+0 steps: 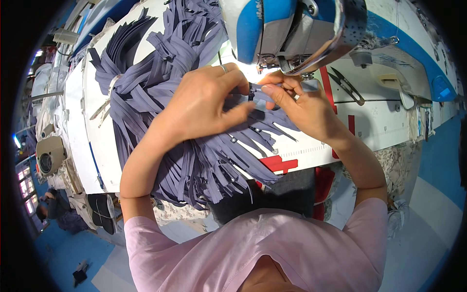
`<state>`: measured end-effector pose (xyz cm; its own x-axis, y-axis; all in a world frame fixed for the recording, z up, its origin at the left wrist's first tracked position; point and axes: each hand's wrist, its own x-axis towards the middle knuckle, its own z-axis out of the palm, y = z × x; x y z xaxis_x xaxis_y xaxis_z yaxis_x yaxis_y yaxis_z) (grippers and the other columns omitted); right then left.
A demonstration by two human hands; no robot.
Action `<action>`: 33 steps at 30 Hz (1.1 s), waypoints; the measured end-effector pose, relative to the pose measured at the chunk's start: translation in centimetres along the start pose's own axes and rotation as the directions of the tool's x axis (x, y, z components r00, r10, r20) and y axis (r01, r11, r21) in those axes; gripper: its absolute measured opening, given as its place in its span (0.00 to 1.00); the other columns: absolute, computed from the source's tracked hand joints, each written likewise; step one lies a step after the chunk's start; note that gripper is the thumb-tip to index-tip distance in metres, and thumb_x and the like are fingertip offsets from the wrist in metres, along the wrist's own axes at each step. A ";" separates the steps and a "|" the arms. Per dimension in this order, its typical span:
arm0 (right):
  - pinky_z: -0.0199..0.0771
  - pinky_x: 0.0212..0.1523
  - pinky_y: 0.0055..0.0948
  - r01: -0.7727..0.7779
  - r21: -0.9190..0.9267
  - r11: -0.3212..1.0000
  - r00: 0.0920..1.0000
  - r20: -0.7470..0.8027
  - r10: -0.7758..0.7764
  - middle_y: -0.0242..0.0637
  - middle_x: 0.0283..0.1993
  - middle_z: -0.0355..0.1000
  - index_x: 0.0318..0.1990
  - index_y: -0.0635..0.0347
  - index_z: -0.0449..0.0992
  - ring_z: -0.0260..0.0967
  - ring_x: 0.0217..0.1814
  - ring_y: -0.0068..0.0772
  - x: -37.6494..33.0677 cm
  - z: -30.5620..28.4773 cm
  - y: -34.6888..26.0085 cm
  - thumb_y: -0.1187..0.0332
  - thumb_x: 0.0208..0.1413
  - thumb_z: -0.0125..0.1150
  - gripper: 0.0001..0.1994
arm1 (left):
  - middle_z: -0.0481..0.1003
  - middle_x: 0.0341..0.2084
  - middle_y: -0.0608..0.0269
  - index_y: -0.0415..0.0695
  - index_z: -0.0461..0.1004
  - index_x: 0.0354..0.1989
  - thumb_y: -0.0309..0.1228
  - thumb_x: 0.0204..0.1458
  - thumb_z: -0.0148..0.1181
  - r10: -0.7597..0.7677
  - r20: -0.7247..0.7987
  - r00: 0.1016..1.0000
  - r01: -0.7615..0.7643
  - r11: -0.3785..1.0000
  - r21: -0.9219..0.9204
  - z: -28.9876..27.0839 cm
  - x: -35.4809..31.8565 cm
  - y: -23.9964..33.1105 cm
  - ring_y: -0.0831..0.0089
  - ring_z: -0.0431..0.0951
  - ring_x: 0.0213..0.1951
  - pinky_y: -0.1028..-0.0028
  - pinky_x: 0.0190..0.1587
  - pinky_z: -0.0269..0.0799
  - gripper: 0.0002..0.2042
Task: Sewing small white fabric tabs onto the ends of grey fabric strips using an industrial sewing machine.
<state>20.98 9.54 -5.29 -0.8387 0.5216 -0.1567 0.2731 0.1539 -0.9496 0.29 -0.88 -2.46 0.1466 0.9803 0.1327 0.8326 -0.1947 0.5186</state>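
Observation:
A heap of grey-purple zippers point(189, 160) lies across the white sewing table and hangs over its front edge. My left hand point(206, 100), with a ring on one finger, is over the heap. Its thumb and forefinger are apart, curved around a gap beside the zipper ends. My right hand point(309, 107) pinches the end of a zipper point(257, 91) between thumb and fingers, just below the lit needle area of the sewing machine point(287, 29). A small pale piece point(261, 103) shows between the hands; I cannot tell what it is.
Black thread snips point(346, 86) lie right of the machine's needle area. Red tape point(279, 164) and a printed ruler scale point(335, 141) mark the table's front edge. A tied zipper bundle point(127, 44) lies at the far left. Another person point(61, 209) is in the left background.

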 end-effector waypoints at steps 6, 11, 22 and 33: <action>0.74 0.38 0.21 0.089 -0.016 0.996 0.996 0.002 -0.089 0.33 0.42 0.75 0.53 0.65 0.73 0.73 0.37 0.21 0.1 0.0 0.3 0.68 0.66 0.56 0.12 | 0.72 0.25 0.60 0.41 0.72 0.27 0.36 0.47 0.67 0.143 -0.205 0.968 -0.082 0.957 0.279 1.6 0.1 0.4 0.58 0.74 0.26 0.63 0.32 0.70 0.12; 0.73 0.37 0.21 0.079 0.020 0.997 0.996 -0.040 -0.079 0.32 0.39 0.75 0.51 0.64 0.75 0.73 0.35 0.20 0.0 0.2 0.1 0.68 0.66 0.56 0.11 | 0.72 0.24 0.57 0.39 0.70 0.28 0.27 0.48 0.63 -0.038 -0.195 0.980 0.028 0.998 -0.051 1.7 -0.2 0.6 0.55 0.75 0.27 0.62 0.31 0.71 0.08; 0.71 0.39 0.37 0.378 -0.910 0.168 0.657 0.136 -0.741 0.39 0.28 0.72 0.40 0.60 0.79 0.69 0.29 0.40 1.8 -0.1 3.0 0.69 0.58 0.63 0.06 | 0.76 0.29 0.55 0.40 0.71 0.35 0.29 0.50 0.65 -0.139 -0.143 0.980 0.137 0.990 -0.028 1.6 0.2 -1.6 0.55 0.78 0.29 0.62 0.31 0.72 0.09; 0.66 0.35 0.38 0.236 -0.853 0.466 0.814 -0.088 -0.574 0.36 0.27 0.73 0.29 0.58 0.75 0.69 0.30 0.38 0.4 -0.6 2.5 0.65 0.50 0.69 0.10 | 0.77 0.32 0.58 0.44 0.73 0.37 0.34 0.54 0.63 -0.126 -0.094 0.988 0.131 0.990 0.046 1.8 0.0 -2.0 0.55 0.78 0.34 0.62 0.34 0.72 0.09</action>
<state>21.57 10.62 -7.60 -0.7977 0.4103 0.4419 0.3312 0.9105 -0.2475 -0.39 -0.39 -5.03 -0.0103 0.9894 0.1450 0.8683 -0.0631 0.4920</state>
